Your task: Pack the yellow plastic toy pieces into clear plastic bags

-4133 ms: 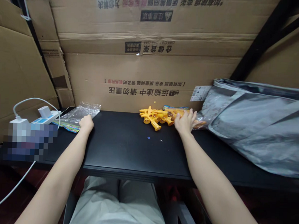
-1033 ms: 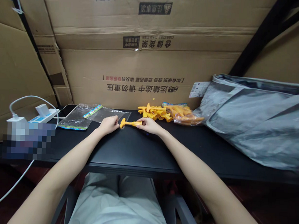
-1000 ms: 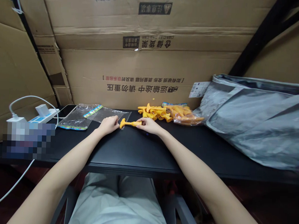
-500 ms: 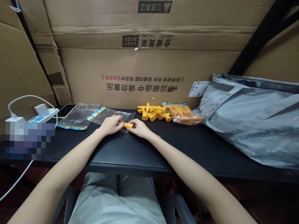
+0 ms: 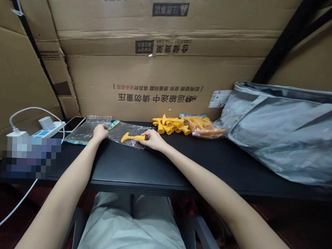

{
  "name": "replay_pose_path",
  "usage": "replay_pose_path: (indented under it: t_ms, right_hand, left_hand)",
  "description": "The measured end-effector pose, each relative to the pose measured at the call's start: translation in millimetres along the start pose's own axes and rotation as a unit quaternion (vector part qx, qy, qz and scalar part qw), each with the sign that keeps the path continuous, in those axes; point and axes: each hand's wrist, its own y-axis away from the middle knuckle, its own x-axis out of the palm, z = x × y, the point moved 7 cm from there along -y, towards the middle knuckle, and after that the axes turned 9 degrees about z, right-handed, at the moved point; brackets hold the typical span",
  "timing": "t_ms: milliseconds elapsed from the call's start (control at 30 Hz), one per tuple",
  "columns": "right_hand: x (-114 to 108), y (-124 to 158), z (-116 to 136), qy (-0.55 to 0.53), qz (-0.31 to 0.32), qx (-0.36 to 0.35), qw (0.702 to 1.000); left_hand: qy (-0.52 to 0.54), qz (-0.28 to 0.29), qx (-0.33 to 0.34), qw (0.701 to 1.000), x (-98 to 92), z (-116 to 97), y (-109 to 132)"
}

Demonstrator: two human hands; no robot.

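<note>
In my right hand [image 5: 154, 140] the fingertips are closed around one end of a yellow hammer-shaped plastic piece [image 5: 133, 137], whose T-shaped head points left. The piece is over a clear plastic bag [image 5: 117, 135] with a colourful header strip. My left hand [image 5: 100, 131] is at that strip with its fingers closed on the bag's edge. A second clear bag [image 5: 80, 133] is on the table just left of my left hand. Beyond my right hand is a pile of similar yellow pieces [image 5: 170, 124].
Right of the pile sits a filled bag of yellow pieces [image 5: 202, 126], beside a large grey bag [image 5: 285, 132]. On the left are a phone [image 5: 73, 124], a power strip [image 5: 50, 129] and a white cable [image 5: 24, 196]. A cardboard wall [image 5: 162, 73] stands behind the black table [image 5: 142, 169].
My left hand has let go of the yellow piece's head and moved left to the bag's header strip. My right hand still holds the piece's other end, almost unmoved.
</note>
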Motion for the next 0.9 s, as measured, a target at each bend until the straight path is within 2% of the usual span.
replay_pose_path:
  t_ms: [167,267,367,467,567,633,733,800,900]
  right_hand:
    - [-3.1,-12.6,5.1,-0.012,-0.005,0.031,0.999]
    - [3.7,-22.0,-1.2,-0.065,0.018,0.051,0.996]
    - [11.7,-26.5,-7.8,-0.099,0.037,0.047,0.993]
    - [13.2,-26.3,-15.4,-0.126,0.011,0.037,0.991]
    - [11.8,-24.2,-25.2,-0.143,-0.025,0.055,0.988]
    - [12.6,-22.7,-29.5,-0.154,-0.028,0.069,0.985]
    - [17.6,-21.3,-26.7,-0.203,0.01,0.049,0.978]
    - [22.8,-20.4,-20.9,-0.251,0.055,0.019,0.966]
    - [27.1,-20.7,-17.5,-0.303,0.083,-0.001,0.949]
  left_hand:
    - [0.133,-0.013,0.028,0.991,-0.4,-9.5,2.8]
    - [0.245,-0.003,0.034,0.969,6.4,-11.4,3.4]
    - [0.329,0.033,0.031,0.943,16.9,-14.8,4.4]
    - [0.362,0.076,0.02,0.929,25.6,-20.0,7.6]
    - [0.353,0.1,0.017,0.93,29.0,-24.2,11.0]
    - [0.312,0.104,0.026,0.944,28.4,-26.1,11.8]
    - [0.189,0.071,0.051,0.978,21.6,-27.0,10.8]
    - [0.12,0.041,0.068,0.99,16.8,-27.4,9.8]
    - [0.154,0.053,0.062,0.985,19.4,-25.1,8.7]
